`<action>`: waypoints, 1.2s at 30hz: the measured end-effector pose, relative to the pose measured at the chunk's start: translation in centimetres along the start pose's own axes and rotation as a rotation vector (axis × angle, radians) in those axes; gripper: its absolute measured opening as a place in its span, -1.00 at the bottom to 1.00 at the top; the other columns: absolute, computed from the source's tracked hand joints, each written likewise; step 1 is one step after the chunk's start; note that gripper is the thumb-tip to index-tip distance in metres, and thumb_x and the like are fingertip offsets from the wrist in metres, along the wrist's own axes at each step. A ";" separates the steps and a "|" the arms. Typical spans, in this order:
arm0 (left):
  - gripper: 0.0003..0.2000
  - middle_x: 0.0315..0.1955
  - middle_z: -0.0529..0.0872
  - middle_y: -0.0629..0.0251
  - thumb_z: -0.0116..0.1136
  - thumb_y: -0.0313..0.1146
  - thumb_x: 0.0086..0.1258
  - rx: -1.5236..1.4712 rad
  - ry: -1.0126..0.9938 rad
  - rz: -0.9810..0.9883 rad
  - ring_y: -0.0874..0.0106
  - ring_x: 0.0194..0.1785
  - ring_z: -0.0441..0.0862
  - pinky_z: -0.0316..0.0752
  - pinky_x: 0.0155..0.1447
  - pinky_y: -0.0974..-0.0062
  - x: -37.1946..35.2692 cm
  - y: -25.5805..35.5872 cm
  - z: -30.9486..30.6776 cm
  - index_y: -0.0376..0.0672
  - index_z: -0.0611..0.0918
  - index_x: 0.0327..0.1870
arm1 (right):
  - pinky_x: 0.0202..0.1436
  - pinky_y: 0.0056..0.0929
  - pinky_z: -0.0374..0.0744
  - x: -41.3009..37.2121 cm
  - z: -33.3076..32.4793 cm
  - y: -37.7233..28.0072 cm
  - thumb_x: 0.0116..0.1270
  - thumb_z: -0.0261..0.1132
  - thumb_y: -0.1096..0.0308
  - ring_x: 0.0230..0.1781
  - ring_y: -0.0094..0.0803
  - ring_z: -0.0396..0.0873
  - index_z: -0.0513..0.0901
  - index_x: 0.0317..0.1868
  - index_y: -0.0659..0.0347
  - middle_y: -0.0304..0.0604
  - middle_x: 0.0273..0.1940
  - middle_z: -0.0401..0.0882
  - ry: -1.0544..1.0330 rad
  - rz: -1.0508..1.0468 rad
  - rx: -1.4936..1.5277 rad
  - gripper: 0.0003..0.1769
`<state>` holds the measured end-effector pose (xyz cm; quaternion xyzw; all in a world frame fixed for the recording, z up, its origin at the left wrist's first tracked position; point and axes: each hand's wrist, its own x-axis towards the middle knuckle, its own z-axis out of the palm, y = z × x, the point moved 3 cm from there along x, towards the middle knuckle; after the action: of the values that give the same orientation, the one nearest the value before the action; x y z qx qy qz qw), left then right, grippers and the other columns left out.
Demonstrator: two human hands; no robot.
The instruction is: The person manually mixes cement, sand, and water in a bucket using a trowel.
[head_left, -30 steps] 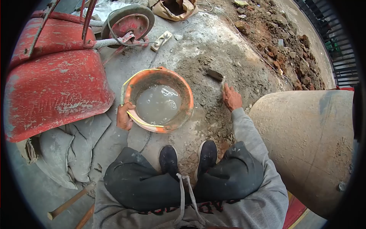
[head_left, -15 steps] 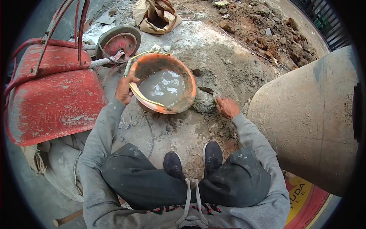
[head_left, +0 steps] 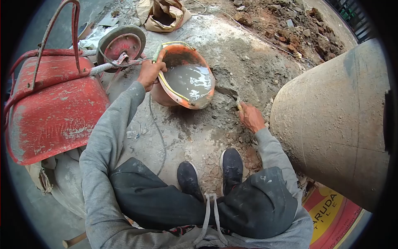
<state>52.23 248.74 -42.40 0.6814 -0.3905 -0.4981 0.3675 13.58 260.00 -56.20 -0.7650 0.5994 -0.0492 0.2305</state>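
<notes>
Rough ground (head_left: 211, 139): bucket (head_left: 165, 94) tipped right; trowel (head_left: 239, 105) diagonal, blade (head_left: 227, 91) pointing forward-left.

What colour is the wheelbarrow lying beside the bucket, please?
Red, with pale grey smears; the head view shows it.

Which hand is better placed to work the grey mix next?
Probably the right hand: it holds the trowel by its handle, with the blade at the mix. The left hand is occupied, gripping the bucket at its rim.
</notes>
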 end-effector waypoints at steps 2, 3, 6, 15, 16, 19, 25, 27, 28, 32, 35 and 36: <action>-0.86 -0.62 0.47 0.37 0.19 -0.50 0.05 -0.046 -0.055 0.014 0.57 -0.71 0.33 0.08 -0.70 0.57 -0.2 -0.7 0.7 -0.27 0.53 -0.36 | -0.12 0.03 0.62 0.8 0.2 -0.2 0.38 0.17 0.20 -0.21 0.10 0.67 0.46 0.15 0.19 0.17 -0.13 0.61 -0.013 0.018 -0.073 -0.60; -0.86 -0.62 0.47 0.37 0.19 -0.50 0.05 -0.047 -0.062 0.013 0.57 -0.71 0.33 0.08 -0.70 0.57 0.0 -0.9 1.0 -0.27 0.53 -0.36 | -0.12 0.01 0.63 1.5 0.5 -0.3 0.38 0.17 0.20 -0.21 0.10 0.67 0.47 0.14 0.19 0.17 -0.13 0.60 -0.029 0.025 -0.140 -0.61; -0.85 -0.63 0.48 0.36 0.19 -0.50 0.07 -0.028 -0.052 -0.015 0.57 -0.73 0.31 0.07 -0.70 0.56 0.4 -1.5 1.1 -0.29 0.55 -0.33 | -0.15 0.01 0.64 2.9 1.8 -0.2 0.38 0.18 0.19 -0.22 0.10 0.68 0.46 0.16 0.19 0.16 -0.11 0.60 0.060 0.040 -0.179 -0.59; -0.85 -0.61 0.51 0.32 0.22 -0.47 0.06 0.028 -0.027 -0.025 0.55 -0.69 0.36 0.11 -0.69 0.55 1.4 -1.0 1.2 -0.30 0.54 -0.37 | -0.14 0.09 0.63 5.3 2.0 2.0 0.37 0.20 0.19 -0.19 0.18 0.67 0.49 0.11 0.22 0.18 -0.15 0.63 0.200 0.236 -0.097 -0.61; -0.85 -0.60 0.51 0.32 0.22 -0.47 0.06 0.031 -0.035 -0.022 0.54 -0.68 0.38 0.11 -0.68 0.56 1.4 -0.8 1.2 -0.29 0.54 -0.37 | -0.25 0.01 0.64 5.4 1.6 2.0 0.38 0.21 0.18 -0.27 0.09 0.68 0.50 0.07 0.22 0.14 -0.22 0.64 0.230 0.195 -0.079 -0.64; -0.85 -0.59 0.52 0.33 0.21 -0.46 0.07 0.040 -0.043 -0.018 0.54 -0.65 0.40 0.13 -0.67 0.56 1.5 -1.2 0.6 -0.28 0.53 -0.37 | -0.48 -0.22 0.59 5.3 -0.1 1.9 0.41 0.21 0.16 -0.45 -0.19 0.64 0.52 0.00 0.21 -0.01 -0.35 0.61 0.067 0.339 0.388 -0.68; -0.87 -0.60 0.52 0.34 0.20 -0.44 0.09 -0.019 -0.048 -0.002 0.56 -0.67 0.39 0.14 -0.67 0.55 1.3 -1.8 -1.1 -0.25 0.54 -0.38 | -0.73 -0.62 0.34 6.4 -0.3 -0.2 0.51 0.03 0.16 -0.65 -0.59 0.34 0.48 0.05 0.28 -0.27 -0.44 0.45 -0.360 0.496 1.724 -0.65; -0.87 -0.64 0.48 0.39 0.16 -0.46 0.12 -0.004 -0.013 -0.007 0.59 -0.73 0.32 0.09 -0.70 0.60 0.2 -1.5 -1.5 -0.26 0.51 -0.34 | -0.73 -0.64 0.34 8.1 -0.6 -2.5 0.53 -0.08 0.07 -0.62 -0.61 0.34 0.45 0.06 0.33 -0.27 -0.42 0.43 -0.401 0.382 1.878 -0.55; -0.88 -0.63 0.50 0.36 0.16 -0.46 0.11 -0.013 -0.014 -0.011 0.58 -0.72 0.34 0.10 -0.70 0.59 0.2 -1.7 -2.1 -0.26 0.52 -0.36 | -0.73 -0.65 0.34 9.2 0.0 -2.7 0.54 -0.12 0.05 -0.61 -0.63 0.34 0.45 0.05 0.36 -0.28 -0.42 0.41 -0.476 0.389 1.889 -0.51; -0.92 -0.62 0.52 0.35 0.16 -0.47 0.08 -0.026 0.008 -0.021 0.57 -0.72 0.36 0.10 -0.69 0.58 0.6 -2.5 -3.8 -0.25 0.54 -0.43 | -0.74 -0.69 0.33 12.2 3.9 -1.8 0.55 -0.06 0.02 -0.65 -0.67 0.31 0.47 -0.04 0.39 -0.35 -0.50 0.34 -0.636 0.457 1.911 -0.50; -0.92 -0.64 0.51 0.35 0.17 -0.46 0.06 -0.022 0.048 -0.032 0.56 -0.70 0.36 0.10 -0.67 0.58 -0.1 -2.3 -3.7 -0.25 0.55 -0.50 | -0.75 -0.70 0.31 11.3 6.1 -1.4 0.55 0.03 -0.01 -0.71 -0.68 0.28 0.48 -0.15 0.36 -0.37 -0.57 0.33 -0.607 0.538 1.837 -0.52; -0.92 -0.64 0.51 0.35 0.18 -0.45 0.06 -0.020 0.061 -0.031 0.56 -0.70 0.37 0.11 -0.66 0.57 0.2 -2.4 -3.6 -0.26 0.56 -0.50 | -0.75 -0.71 0.30 10.7 6.5 -1.3 0.55 0.03 -0.01 -0.71 -0.68 0.28 0.48 -0.18 0.34 -0.37 -0.57 0.35 -0.569 0.546 1.871 -0.52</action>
<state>56.18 250.01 -43.75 0.6988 -0.3635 -0.4865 0.3781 19.98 252.12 -63.56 -0.0979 0.3974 -0.2602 0.8745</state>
